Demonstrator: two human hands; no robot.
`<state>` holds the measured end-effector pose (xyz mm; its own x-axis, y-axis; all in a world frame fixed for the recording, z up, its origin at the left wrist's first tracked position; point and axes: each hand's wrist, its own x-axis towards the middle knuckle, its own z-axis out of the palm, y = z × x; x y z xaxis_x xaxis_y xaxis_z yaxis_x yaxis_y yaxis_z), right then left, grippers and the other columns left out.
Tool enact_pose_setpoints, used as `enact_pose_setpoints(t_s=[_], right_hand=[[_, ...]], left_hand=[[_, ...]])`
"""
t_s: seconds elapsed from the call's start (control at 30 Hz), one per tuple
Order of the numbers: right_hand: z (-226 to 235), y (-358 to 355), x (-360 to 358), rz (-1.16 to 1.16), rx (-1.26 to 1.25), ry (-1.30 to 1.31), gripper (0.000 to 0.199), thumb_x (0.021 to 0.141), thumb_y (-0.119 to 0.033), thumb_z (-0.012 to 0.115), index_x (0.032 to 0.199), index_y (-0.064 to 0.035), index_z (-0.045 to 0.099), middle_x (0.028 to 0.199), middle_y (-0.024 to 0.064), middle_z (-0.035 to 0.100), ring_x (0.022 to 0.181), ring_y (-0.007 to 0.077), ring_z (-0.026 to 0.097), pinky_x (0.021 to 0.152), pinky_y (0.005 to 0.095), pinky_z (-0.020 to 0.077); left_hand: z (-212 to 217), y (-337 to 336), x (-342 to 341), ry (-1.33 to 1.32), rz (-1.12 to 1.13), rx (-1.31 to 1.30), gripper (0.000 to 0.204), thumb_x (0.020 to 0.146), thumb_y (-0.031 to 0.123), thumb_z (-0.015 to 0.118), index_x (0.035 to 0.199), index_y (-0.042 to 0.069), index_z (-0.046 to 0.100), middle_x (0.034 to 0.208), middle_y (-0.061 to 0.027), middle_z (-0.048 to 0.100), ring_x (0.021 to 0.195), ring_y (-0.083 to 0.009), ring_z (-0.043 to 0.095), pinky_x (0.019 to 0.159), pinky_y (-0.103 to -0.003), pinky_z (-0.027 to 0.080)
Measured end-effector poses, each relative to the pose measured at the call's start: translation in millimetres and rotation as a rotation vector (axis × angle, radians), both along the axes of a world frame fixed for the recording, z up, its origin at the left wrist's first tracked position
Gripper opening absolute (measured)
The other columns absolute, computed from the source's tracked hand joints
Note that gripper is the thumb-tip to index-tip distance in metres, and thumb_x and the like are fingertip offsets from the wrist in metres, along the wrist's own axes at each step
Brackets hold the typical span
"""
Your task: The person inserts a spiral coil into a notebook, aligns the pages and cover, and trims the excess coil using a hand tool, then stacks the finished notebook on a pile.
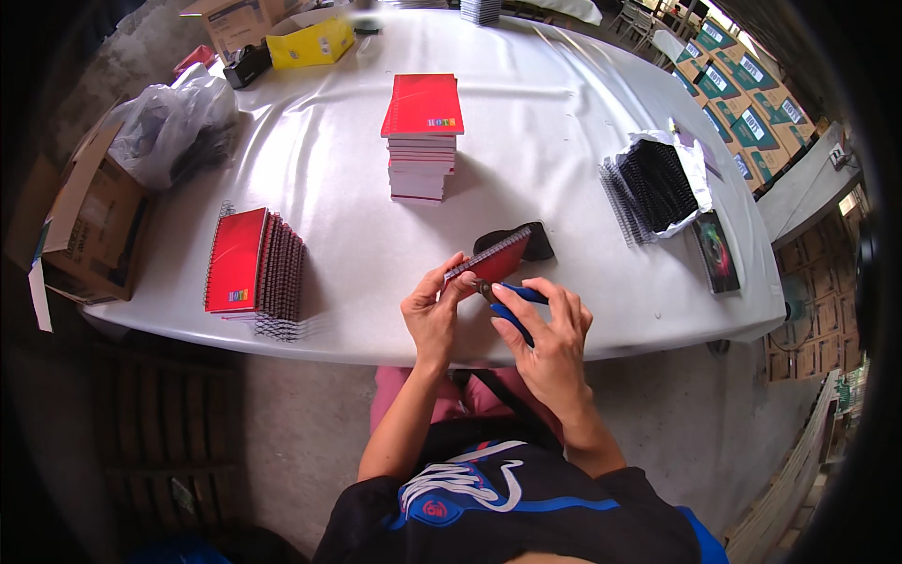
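My left hand [432, 312] grips a red spiral notebook [498, 256] by its near end, the coil edge turned up toward me. Closed round the blue handles of a pair of pliers [515, 305], my right hand [554, 338] brings their jaws to the near end of the coil. Whether the jaws bite the wire is too small to tell. Behind the notebook lies a black object [539, 242], partly hidden. To the left stands a stack of coil-bound red notebooks [237, 258]. Farther back rises a tall stack of red-covered books [423, 103], with no coils visible.
Black spiral coils [658, 183] lie in a white wrapper at the right, beside a dark box [717, 252]. An open cardboard box [99, 235] and a clear plastic bag [174, 122] sit left. A yellow box [310, 45] is at the far left.
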<state>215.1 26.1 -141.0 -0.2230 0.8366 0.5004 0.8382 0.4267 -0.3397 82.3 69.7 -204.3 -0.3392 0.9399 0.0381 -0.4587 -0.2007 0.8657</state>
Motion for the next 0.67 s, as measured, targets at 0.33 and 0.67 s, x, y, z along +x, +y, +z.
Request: enact_pose_setpoints(t_s=[0.33, 0.67], right_hand=[[2, 5, -5, 0.173, -0.234, 0.249, 0.031, 0.09, -0.033, 0.057, 0.119, -0.0203, 0.06, 0.1, 0.0052, 0.057, 0.094, 0.0225, 0.055, 0.077, 0.038, 0.0416], [-18, 17, 12, 0.407, -0.44, 0.426, 0.048, 0.096, -0.032, 0.05, 0.138, -0.012, 0.04, 0.116, 0.0107, 0.056, 0.099, 0.0251, 0.058, 0.089, 0.0325, 0.0446]], left_hand=[[2, -1, -3, 0.596, 0.273, 0.274, 0.035, 0.071, -0.007, 0.066, 0.104, 0.004, 0.07, 0.083, -0.0057, 0.071, 0.081, -0.0181, 0.062, 0.08, -0.027, 0.044], [-2, 1, -6, 0.198, 0.206, 0.15, 0.032, 0.083, -0.003, 0.065, 0.113, 0.006, 0.066, 0.1, -0.0092, 0.069, 0.084, -0.0246, 0.062, 0.081, -0.028, 0.049]])
